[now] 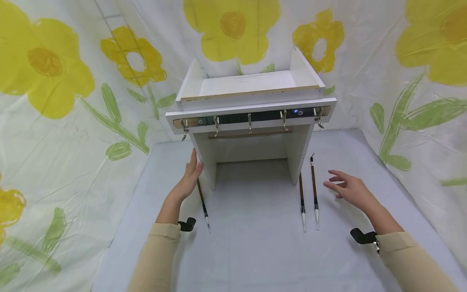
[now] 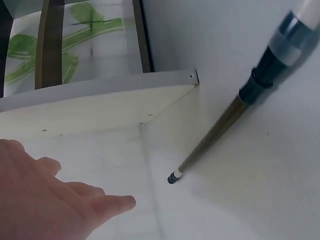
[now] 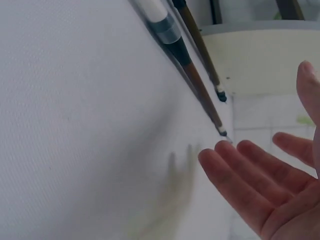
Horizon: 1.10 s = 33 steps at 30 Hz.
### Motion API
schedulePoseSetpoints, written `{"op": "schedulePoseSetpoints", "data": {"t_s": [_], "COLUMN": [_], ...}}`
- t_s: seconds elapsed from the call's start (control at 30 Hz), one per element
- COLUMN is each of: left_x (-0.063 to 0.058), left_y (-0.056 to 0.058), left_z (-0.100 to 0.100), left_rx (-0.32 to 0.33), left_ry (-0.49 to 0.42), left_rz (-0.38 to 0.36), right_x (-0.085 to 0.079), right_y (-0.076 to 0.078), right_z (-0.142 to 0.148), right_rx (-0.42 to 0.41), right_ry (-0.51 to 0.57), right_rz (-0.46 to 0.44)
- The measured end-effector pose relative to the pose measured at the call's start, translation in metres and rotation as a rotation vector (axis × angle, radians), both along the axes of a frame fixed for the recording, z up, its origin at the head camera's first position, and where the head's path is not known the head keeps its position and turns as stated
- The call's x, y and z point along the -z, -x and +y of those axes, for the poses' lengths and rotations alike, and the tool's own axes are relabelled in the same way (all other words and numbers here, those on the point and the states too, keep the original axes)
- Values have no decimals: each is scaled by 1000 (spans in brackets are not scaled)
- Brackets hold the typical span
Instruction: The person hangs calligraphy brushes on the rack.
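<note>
A white shelf (image 1: pixel 248 84) with a metal strip of several hooks (image 1: pixel 249 118) stands on the table. My left hand (image 1: pixel 185 182) is beside its left side panel, fingers straight and holding nothing; whether it touches the panel I cannot tell. A capped calligraphy brush (image 1: pixel 202 198) lies close to that hand, and the left wrist view shows its brown handle (image 2: pixel 215 127). My right hand (image 1: pixel 351 190), relaxed and holding nothing, hovers right of two more capped brushes, an outer brush (image 1: pixel 314 187) and an inner brush (image 1: pixel 302 196) beside the right panel (image 1: pixel 300 150).
The table (image 1: pixel 251 255) has a pale cover. Behind and around it hangs a white curtain (image 1: pixel 120 97) printed with yellow flowers. A black wrist mount (image 1: pixel 187 224) sits at the left cuff, another wrist mount (image 1: pixel 363 236) at the right.
</note>
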<state>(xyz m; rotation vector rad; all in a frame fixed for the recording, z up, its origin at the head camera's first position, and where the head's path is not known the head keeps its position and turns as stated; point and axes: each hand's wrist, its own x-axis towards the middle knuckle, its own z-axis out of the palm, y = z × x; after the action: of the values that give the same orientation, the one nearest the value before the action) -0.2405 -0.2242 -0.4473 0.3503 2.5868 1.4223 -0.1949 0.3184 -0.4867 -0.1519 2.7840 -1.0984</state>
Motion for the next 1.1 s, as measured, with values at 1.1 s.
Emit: {"op": "schedulePoseSetpoints", "data": {"t_s": [1.1], "left_x": [18], "left_y": [5], "left_z": [25], "left_rx": [-117], "left_ry": [-179], "left_rz": [-78], "right_x": [20], "right_y": [27], "right_z": [-57], "right_rx": [195], "right_ry": [-96], "right_rz": [-119]}}
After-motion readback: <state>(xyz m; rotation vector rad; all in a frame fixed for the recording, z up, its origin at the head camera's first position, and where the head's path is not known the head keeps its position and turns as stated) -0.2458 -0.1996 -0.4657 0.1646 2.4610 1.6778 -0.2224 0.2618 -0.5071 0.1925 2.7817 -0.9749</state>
